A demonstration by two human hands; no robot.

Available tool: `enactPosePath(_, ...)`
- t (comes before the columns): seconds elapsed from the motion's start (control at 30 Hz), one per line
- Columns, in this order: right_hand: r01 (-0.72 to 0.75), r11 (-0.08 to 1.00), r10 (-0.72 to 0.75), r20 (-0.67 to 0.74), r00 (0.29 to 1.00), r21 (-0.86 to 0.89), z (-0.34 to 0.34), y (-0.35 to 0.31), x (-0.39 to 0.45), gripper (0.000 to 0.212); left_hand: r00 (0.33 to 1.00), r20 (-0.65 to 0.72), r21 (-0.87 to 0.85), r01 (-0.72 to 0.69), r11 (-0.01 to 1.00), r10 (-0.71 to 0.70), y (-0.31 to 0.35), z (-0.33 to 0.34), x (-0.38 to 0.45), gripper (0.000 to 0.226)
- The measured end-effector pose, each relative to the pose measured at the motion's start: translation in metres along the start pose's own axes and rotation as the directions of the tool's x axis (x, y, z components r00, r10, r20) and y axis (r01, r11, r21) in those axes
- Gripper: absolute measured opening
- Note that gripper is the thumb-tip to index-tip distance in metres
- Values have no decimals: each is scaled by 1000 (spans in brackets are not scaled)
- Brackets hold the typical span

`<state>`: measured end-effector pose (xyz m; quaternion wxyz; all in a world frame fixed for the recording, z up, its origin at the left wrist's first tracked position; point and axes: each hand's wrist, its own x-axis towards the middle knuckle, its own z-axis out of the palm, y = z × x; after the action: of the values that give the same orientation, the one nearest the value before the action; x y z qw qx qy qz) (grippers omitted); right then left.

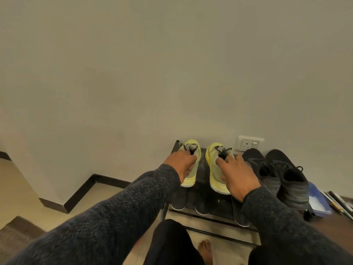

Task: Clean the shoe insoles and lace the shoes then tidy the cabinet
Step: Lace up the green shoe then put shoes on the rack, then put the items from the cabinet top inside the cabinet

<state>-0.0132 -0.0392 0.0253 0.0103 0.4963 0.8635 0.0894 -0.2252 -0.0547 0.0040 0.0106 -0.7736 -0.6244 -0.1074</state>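
Two yellow shoes stand side by side, toes to the wall, on the top of a low black shoe rack (202,169). My left hand (180,163) grips the left yellow shoe (192,176) at its opening, fingers curled over the tongue. My right hand (236,175) holds the right yellow shoe (214,180) the same way, fingertips at its black lace (223,151). Several dark insoles (178,201) lie along the rack's front edge, one (239,215) partly under my right sleeve.
A pair of black shoes (280,175) stands to the right of the yellow pair. Books and magazines (324,203) lie further right. A wall socket (248,144) is behind the shoes. A mat (15,232) lies at lower left, and my bare foot (206,249) is below the rack.
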Motion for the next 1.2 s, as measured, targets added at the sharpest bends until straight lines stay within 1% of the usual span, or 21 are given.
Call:
enactPosePath(0.1, -20, 1000, 20, 10, 1000, 0, 8, 2, 6, 59, 1000, 10, 9, 4, 1000, -4, 1, 6, 9, 27)
enactPosePath(0.23, -58, 998, 58, 27, 998, 17, 12, -1, 16, 60, 1000, 28, 34, -10, 999, 9, 0, 7, 19, 14)
enactPosePath(0.4, -89, 995, 87, 51, 995, 38, 20, -4, 29, 60, 998, 55, 26, 22, 999, -24, -3, 7, 24, 13)
enactPosePath(0.57, -75, 996, 71, 69, 995, 52, 31, -10, 27, 67, 994, 82, -5, 72, 997, -71, -1, 14, 21, 14)
enactPosePath(0.63, -67, 997, 62, 85, 994, 50, 35, -12, 25, 70, 989, 116, -11, 96, 995, -94, 2, 15, 21, 13)
enactPosePath(0.73, -65, 996, 61, 77, 995, 57, 35, -10, 23, 68, 983, 148, 52, 103, 993, -109, 11, 15, 21, 31)
enactPosePath(0.8, -59, 997, 56, 52, 997, 53, 33, -7, 22, 64, 985, 132, 59, 104, 993, -111, 20, 12, 20, 36)
enactPosePath(1.0, -46, 998, 50, -99, 994, 38, 20, 20, 5, 46, 999, 53, -56, 17, 998, -14, 64, -7, 23, 31)
enactPosePath(1.13, -58, 998, 62, -130, 990, 34, 9, 50, -21, 39, 998, 36, -88, -39, 995, 43, 102, -8, 30, 31)
enactPosePath(1.2, -96, 995, 99, -142, 985, 31, 10, 67, -42, 38, 994, 24, -90, -105, 990, 108, 124, -3, 34, 32)
